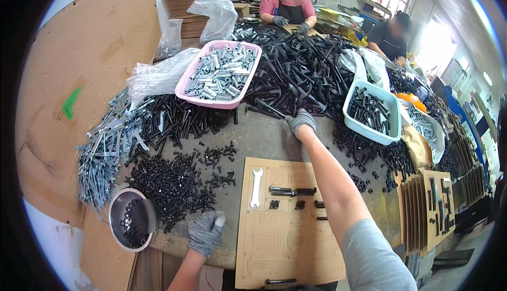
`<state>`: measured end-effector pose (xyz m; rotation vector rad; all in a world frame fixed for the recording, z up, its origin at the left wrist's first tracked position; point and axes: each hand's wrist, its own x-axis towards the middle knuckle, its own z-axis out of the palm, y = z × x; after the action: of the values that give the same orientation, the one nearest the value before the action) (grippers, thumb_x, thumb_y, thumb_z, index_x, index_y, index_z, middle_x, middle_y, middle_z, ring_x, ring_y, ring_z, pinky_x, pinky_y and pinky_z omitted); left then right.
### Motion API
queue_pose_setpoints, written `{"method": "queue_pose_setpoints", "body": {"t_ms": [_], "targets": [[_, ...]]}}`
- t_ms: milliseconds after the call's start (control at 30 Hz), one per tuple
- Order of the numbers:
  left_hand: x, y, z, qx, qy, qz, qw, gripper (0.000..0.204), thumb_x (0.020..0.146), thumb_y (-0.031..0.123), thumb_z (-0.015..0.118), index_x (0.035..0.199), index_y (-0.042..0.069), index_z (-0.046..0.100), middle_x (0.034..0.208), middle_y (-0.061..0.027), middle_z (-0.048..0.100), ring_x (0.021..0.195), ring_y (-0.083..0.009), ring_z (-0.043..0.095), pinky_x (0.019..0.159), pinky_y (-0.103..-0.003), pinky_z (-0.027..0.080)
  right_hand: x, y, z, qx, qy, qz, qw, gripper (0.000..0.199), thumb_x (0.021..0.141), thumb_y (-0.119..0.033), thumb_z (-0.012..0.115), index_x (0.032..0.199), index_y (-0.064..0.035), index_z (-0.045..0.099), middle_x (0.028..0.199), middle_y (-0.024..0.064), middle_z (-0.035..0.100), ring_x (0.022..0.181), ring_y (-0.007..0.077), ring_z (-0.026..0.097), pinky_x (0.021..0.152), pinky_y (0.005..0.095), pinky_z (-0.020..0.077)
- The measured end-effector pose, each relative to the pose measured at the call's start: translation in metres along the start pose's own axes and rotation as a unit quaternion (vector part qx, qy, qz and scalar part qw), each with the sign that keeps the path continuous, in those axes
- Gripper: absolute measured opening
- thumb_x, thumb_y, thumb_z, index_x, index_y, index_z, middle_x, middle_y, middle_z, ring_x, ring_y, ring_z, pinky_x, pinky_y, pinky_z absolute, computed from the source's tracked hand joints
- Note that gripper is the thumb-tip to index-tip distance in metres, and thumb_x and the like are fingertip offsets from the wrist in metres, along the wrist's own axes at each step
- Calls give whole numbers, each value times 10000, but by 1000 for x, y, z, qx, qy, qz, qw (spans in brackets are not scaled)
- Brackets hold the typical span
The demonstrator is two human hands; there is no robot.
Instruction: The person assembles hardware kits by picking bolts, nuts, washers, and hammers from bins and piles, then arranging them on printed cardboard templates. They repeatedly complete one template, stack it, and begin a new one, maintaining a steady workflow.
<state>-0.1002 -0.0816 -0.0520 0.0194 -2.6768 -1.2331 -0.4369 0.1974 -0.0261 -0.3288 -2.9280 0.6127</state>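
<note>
My right hand [302,123], in a grey knit glove, reaches to the near edge of a heap of black metal tools [296,69]. Its fingers close round the end of a long black metal rod [270,108]. My left hand [206,233], gloved alike, rests curled by the table's near edge; whether anything is in it is hidden. Between my forearms lies a cardboard sheet [274,254] with printed outlines. On it are a silver open-ended wrench [256,187], black bolts [293,191] and several short black pieces [274,204]. My right forearm covers part of the sheet.
Left of the sheet lie small black screws [169,190], silver wrenches [108,148] and a metal bowl [117,222]. Farther off stand a pink basin [185,93] of silver sleeves and a blue basin [369,134] of black bolts. Filled cardboard sheets [430,180] stand right. Two people work beyond.
</note>
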Motion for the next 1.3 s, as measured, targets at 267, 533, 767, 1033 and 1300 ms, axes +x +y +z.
{"method": "queue_pose_setpoints", "body": {"t_ms": [267,533,767,1033,1300], "targets": [[1,-1,-5,28,14,21,999,141,854,210,632,879,80,681,777,-112,663,707,-290,646,659,-366,511,7,-52,10,-1,3,-117,993,364,772,-295,619,1017,-28,658,1052,225,642,1020,380,602,872,426,487],[2,-1,-5,-13,23,16,1000,161,860,207,627,867,55,678,761,-117,660,685,-260,642,644,-343,501,65,-55,17,-235,-169,-241,927,293,760,-230,623,991,-67,696,1014,189,671,942,361,651,783,432,533],[3,-20,-3,-22,8,34,999,174,850,169,611,950,40,672,887,-133,677,841,-281,647,797,-366,491,-39,-6,-37,-52,-65,-348,934,319,820,-346,634,961,-60,614,908,210,641,851,407,602,716,455,484],[5,-9,6,-51,34,6,998,198,891,188,617,916,-3,662,789,-124,661,702,-197,612,699,-322,490,-266,91,-141,-181,-327,-379,846,226,849,-292,589,888,-70,585,688,151,624,675,334,642,604,418,505],[-13,64,1,-263,-136,-68,953,296,911,195,600,1158,32,579,795,-38,629,748,-97,597,548,-223,508,-318,94,-153,-124,-222,-433,865,242,835,-343,623,892,-107,611,721,96,619,658,305,623,568,403,485]]}}
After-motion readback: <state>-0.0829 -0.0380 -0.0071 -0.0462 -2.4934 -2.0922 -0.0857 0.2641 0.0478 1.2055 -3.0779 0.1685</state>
